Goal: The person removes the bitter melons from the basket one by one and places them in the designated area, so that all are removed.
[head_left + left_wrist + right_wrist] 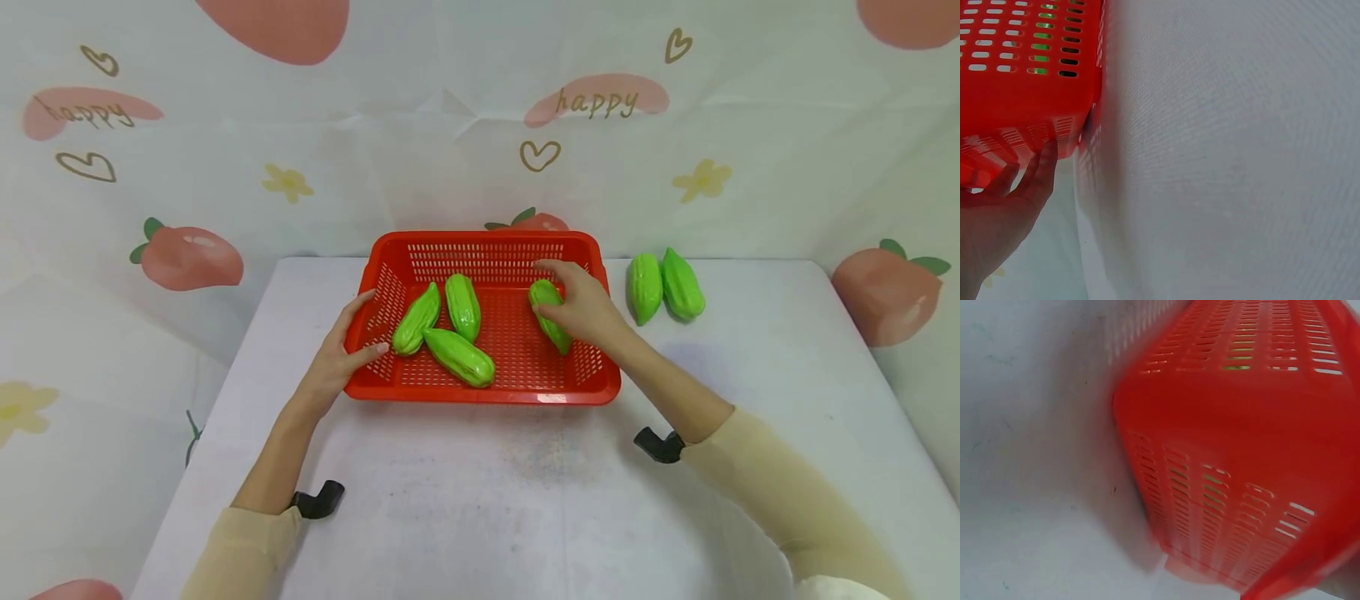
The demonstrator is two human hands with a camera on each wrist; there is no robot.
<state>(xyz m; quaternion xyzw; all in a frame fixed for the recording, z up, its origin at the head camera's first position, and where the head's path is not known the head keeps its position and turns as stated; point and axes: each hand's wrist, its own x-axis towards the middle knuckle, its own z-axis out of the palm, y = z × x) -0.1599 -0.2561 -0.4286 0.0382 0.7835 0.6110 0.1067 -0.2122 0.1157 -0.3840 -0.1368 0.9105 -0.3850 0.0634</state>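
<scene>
A red plastic basket [480, 397] with slotted walls stands on the table, holding several glossy green ribbed gourds. Three of them, such as the lower gourd [459, 357], lie together in its left half. At the basket's left end my left hand [330, 367] grips the wall, thumb over the rim; in the left wrist view its fingers [1044, 172] lie along the outside. My right hand [588, 310] reaches over the right end with fingers spread above another gourd [557, 332], thumb overlapping it. In the right wrist view the basket wall [1235, 425] hides most of that hand.
Two more green gourds, one upright in view [646, 288] and one slanted [682, 285], lie on the white table [465, 500] right of the basket. A printed cloth [420, 108] hangs behind. Black wrist camera mounts [321, 500] jut from both forearms.
</scene>
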